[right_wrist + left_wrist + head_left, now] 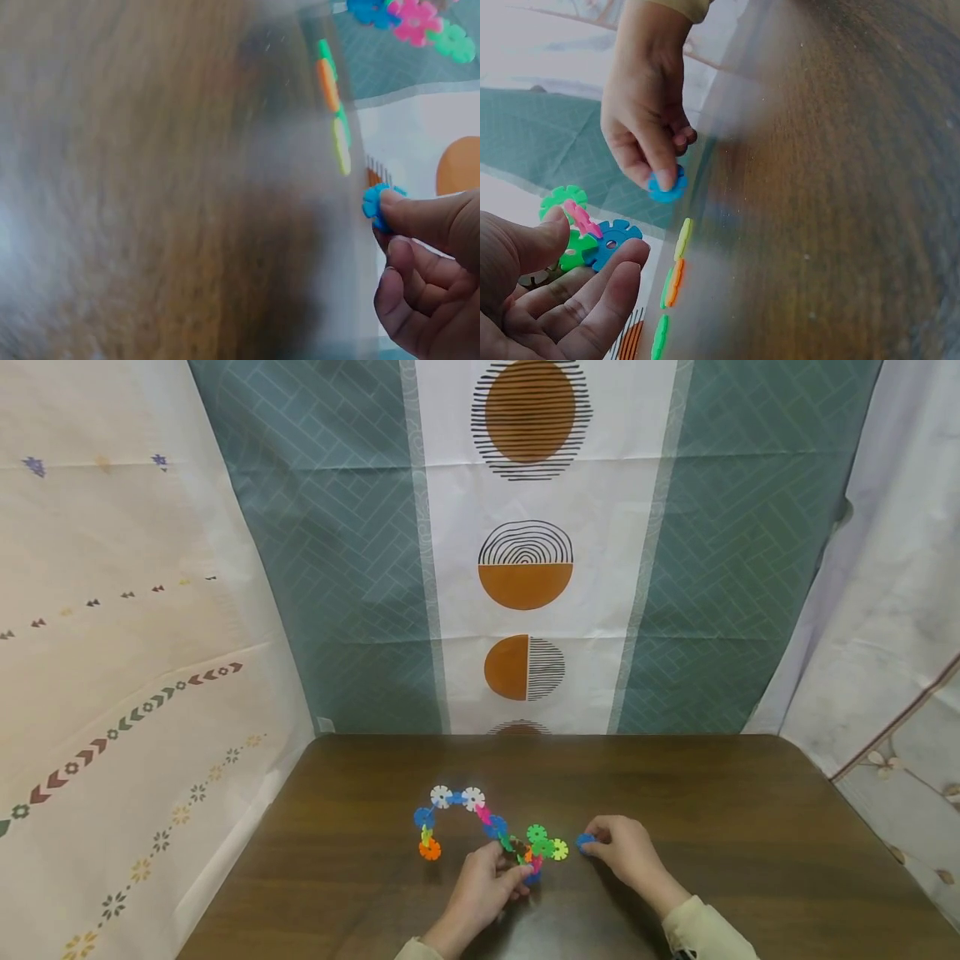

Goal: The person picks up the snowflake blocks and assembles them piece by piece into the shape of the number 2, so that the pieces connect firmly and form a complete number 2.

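A chain of slotted flower-shaped plastic discs [495,825], joined in many colours, arches across the table. My left hand [483,889] holds its near right end between thumb and fingers; pink [581,217], green and blue discs [615,244] show beside the thumb in the left wrist view. To the right, my right hand [626,856] pinches a single blue disc [584,841] between thumb and forefinger, apart from the chain. Between the hands are green discs [536,833] and a yellow disc [559,849]; the wrist views show these edge-on, low at the tabletop, with an orange one [327,84].
The brown wooden table [360,902] runs back to a green and white patterned cloth [360,568]. Pale patterned cloths hang at the left [150,693] and right [885,610]. The chain's far left end finishes in an orange disc [430,849].
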Motion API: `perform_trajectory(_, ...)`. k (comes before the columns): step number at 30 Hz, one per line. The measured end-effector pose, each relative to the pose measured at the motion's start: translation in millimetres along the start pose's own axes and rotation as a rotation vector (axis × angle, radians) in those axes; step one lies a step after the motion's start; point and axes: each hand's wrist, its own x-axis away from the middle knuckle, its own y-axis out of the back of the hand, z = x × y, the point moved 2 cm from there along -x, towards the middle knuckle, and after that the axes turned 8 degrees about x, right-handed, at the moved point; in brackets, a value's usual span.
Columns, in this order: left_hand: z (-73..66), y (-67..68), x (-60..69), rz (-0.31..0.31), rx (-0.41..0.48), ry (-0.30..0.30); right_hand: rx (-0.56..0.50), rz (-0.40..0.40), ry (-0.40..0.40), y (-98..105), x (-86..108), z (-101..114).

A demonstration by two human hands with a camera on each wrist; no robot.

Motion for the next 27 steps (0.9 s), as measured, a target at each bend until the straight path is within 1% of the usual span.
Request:
perform_trajectory(3,0.8,-0.4,-0.5,-0.003,-0.004,-0.006,-0.077,0.008,0.013,3.6,4.4,4.2)
perform_trajectory(6,1.6,-0.5,-1.3,-0.003,-0.006,-0.011,-0.175,0.022,0.014,8.2,8.6,9.8)
perform_trajectory(12,2.3,0.2,-3.6,-0.004,-0.011,-0.019,-0.356,0.078,0.023,18.3,13.5,24.3)
perform_trajectory(15,2.4,0.6,-4.4,-0.003,-0.011,-0.025,-0.42,0.1,0.039,22.8,15.2,31.9)
perform_trajectory(17,2.3,0.8,-4.5,-0.003,-0.017,-0.029,-0.444,0.111,0.054,24.9,15.7,36.9)
perform_trajectory(20,2.2,0.8,-4.3,-0.002,-0.025,-0.03,-0.447,0.111,0.068,26.9,15.9,43.1)
perform_trajectory(27,0.0,0.4,-3.1,0.008,-0.023,-0.023,-0.427,0.093,0.073,28.7,15.6,51.6)
